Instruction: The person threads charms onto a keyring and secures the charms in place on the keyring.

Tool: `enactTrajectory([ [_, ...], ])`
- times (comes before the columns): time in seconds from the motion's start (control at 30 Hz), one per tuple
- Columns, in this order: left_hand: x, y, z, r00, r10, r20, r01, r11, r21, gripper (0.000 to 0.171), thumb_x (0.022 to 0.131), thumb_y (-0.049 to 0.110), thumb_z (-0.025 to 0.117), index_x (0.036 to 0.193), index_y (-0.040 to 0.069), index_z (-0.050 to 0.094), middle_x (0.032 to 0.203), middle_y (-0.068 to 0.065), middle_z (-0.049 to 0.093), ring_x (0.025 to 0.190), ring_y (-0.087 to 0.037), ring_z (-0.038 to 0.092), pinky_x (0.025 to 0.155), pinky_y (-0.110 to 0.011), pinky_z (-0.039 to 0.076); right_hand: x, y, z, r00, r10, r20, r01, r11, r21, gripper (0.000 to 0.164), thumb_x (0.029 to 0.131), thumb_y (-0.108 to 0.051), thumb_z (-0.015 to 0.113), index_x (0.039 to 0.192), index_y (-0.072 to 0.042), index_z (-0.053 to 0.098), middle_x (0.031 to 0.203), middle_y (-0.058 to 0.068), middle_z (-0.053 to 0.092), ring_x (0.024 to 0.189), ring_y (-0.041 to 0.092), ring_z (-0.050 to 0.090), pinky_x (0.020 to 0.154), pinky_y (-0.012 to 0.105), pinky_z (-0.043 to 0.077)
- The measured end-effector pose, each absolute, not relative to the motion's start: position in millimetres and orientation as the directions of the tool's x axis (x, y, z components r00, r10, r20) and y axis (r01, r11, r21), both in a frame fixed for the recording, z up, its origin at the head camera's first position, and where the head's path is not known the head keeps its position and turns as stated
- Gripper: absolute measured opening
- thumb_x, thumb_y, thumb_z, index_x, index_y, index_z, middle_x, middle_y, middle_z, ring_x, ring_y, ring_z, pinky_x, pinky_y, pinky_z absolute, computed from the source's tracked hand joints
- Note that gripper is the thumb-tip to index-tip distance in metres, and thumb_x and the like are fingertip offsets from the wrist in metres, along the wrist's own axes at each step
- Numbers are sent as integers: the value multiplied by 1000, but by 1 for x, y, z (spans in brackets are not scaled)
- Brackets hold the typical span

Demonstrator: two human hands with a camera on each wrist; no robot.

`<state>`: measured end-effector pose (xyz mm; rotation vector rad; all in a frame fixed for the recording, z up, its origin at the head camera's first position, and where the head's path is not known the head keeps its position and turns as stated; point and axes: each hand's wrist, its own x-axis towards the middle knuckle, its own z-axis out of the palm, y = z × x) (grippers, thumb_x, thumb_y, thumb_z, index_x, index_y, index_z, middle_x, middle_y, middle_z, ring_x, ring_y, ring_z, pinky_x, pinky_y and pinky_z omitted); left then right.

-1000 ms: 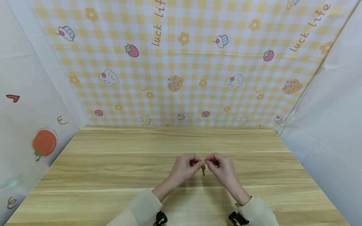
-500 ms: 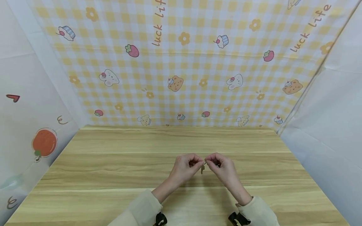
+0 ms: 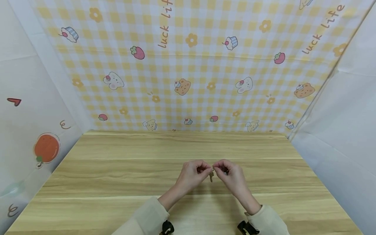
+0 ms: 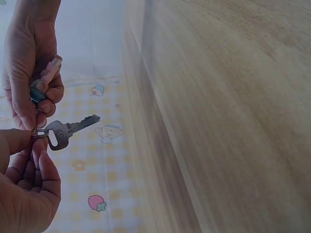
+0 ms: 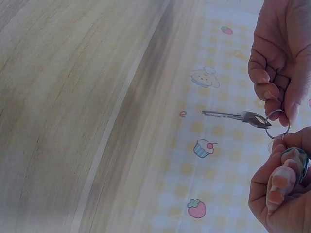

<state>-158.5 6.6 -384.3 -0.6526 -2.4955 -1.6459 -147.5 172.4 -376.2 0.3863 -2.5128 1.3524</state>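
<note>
A metal key [image 4: 62, 135] hangs from a thin key ring [image 5: 267, 131] between the two hands, above the table. With thumb and fingertips my left hand [image 3: 194, 174] pinches one side of the ring. My right hand [image 3: 233, 176] pinches the ring opposite. In the right wrist view, a small charm [image 5: 282, 179], whitish and orange with a teal part, lies against the right hand's curled fingers. The head view shows the key small, blade pointing down. How the ring's ends lie under the fingertips is hidden.
A wood-grain table [image 3: 117, 176] lies beneath both hands. Behind it stands a yellow checked cloth [image 3: 164, 68] with cartoon prints, and white sheets [image 3: 337, 130] close off the sides. Dark straps [image 3: 167, 227] circle the wrists over cream sleeves [image 3: 149, 215].
The key has swung slightly, to the left and then back, below the ring. Both hands have stayed in nearly the same place, pinching throughout.
</note>
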Motion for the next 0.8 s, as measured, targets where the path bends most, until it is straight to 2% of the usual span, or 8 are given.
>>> enactTrajectory([
  [0.43, -158, 6, -386, -893, 300, 335, 423, 304, 854, 7, 89, 11, 65, 86, 7, 71, 76, -3, 69, 58, 1, 50, 53, -17, 45, -149, 174, -376, -949, -88, 303, -303, 520, -798, 4, 84, 2, 65, 87, -1, 67, 71, 3, 63, 59, 2, 49, 53, 18, 44],
  [0.63, -158, 6, -387, -890, 294, 347, 429, 286, 857, 7, 89, 10, 65, 86, 7, 70, 76, -7, 69, 56, 0, 48, 51, -17, 42, -149, 173, -373, -972, -70, 225, -230, 496, -837, 6, 85, 1, 64, 87, -4, 68, 73, 6, 63, 60, 4, 49, 53, 18, 42],
  [0.8, -158, 5, -387, -893, 295, 341, 424, 291, 858, 6, 88, 10, 65, 86, 7, 70, 76, -4, 69, 58, 0, 50, 53, -17, 45, -149, 173, -373, -982, -66, 179, -189, 484, -855, 7, 86, 1, 63, 87, -4, 67, 72, 5, 61, 59, 5, 47, 53, 19, 41],
])
